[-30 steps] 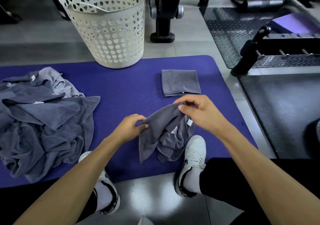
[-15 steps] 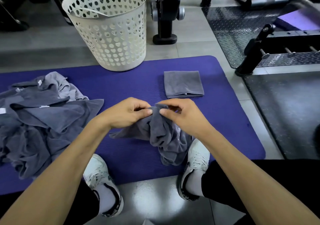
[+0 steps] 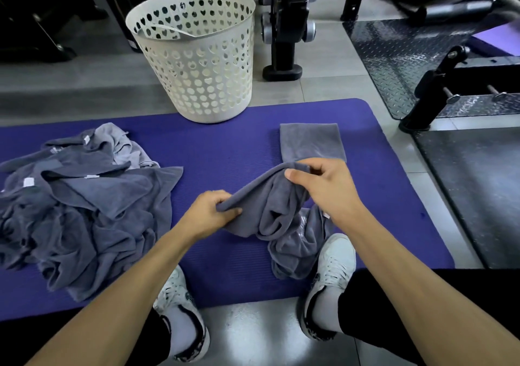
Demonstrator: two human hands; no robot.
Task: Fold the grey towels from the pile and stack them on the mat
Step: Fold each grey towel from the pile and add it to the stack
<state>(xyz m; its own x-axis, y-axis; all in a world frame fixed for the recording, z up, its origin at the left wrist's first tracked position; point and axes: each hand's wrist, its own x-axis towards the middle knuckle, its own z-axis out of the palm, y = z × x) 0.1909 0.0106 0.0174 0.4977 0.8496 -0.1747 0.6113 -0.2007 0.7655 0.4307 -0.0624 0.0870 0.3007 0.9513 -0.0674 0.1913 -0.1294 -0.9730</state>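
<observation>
A crumpled grey towel point(image 3: 284, 219) hangs between my hands above the purple mat point(image 3: 225, 151). My left hand point(image 3: 209, 213) pinches its lower left edge. My right hand point(image 3: 323, 185) grips the upper edge, higher and to the right. The towel's loose end droops onto the mat by my right shoe. One folded grey towel point(image 3: 311, 140) lies flat on the mat just beyond my right hand. The pile of unfolded grey towels point(image 3: 81, 205) covers the left part of the mat.
A white plastic laundry basket point(image 3: 197, 53) with heart-shaped holes stands at the mat's far edge. Black gym equipment point(image 3: 284, 22) and steel tread plates point(image 3: 408, 56) lie behind and to the right. My two white shoes point(image 3: 332, 275) rest on the mat's near edge.
My hands, close together half a second ago, have drawn apart along the towel's edge: the left moved down and left, the right up and right, stretching the edge between them.
</observation>
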